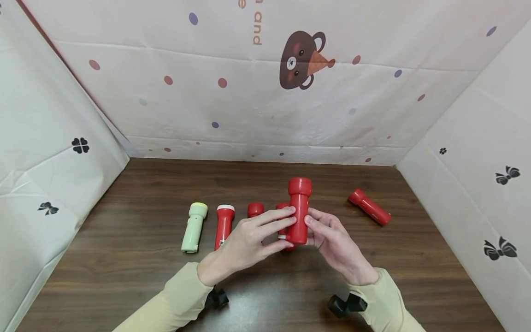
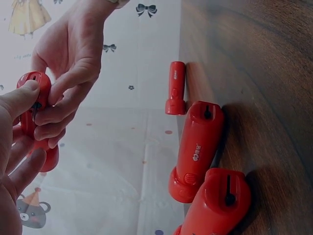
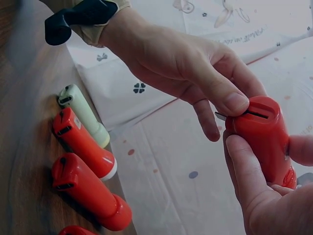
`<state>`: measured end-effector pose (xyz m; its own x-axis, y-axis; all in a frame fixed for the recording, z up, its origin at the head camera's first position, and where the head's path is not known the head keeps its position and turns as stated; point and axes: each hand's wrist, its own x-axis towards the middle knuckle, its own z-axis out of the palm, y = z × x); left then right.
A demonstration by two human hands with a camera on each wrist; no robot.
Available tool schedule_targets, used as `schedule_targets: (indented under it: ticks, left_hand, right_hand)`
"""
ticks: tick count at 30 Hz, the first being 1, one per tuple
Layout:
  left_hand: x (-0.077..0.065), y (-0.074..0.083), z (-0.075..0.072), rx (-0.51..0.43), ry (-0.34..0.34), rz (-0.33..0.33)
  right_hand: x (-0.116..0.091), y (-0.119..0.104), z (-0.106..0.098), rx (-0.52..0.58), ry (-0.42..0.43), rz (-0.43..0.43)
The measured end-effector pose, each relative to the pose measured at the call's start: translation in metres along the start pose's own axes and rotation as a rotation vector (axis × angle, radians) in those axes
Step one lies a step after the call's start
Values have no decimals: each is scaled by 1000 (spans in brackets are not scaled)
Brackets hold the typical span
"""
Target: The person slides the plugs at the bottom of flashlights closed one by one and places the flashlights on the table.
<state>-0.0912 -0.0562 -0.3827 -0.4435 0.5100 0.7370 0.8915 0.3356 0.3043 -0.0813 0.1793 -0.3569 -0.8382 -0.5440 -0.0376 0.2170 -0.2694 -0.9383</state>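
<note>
A red flashlight is held up over the table between both hands, its wide head away from the body. My right hand grips its barrel from the right. From the left, my left hand has its fingers along the barrel. In the right wrist view, the left thumb presses at the slotted tail end of the red flashlight. A small flat prong sticks out sideways there, beside the thumb. The left wrist view shows the right fingers curled against the barrel.
A pale green flashlight, a red one with a white rim and a red one lie to the left. Another red flashlight lies partly hidden behind the held one. Far right lies a red flashlight. Printed cloth walls enclose the table.
</note>
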Motion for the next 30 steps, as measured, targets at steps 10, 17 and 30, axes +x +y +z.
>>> schedule_targets:
  ticks: [10, 17, 30]
  left_hand:
    - [0, 3, -2, -40, -33, -45]
    - [1, 5, -2, -38, -17, -49]
    - [2, 7, -1, -44, 0, -59]
  right_hand:
    - [-1, 1, 1, 16, 1, -5]
    - [-1, 2, 3, 26, -9, -19]
    - [-2, 1, 3, 60, -6, -19]
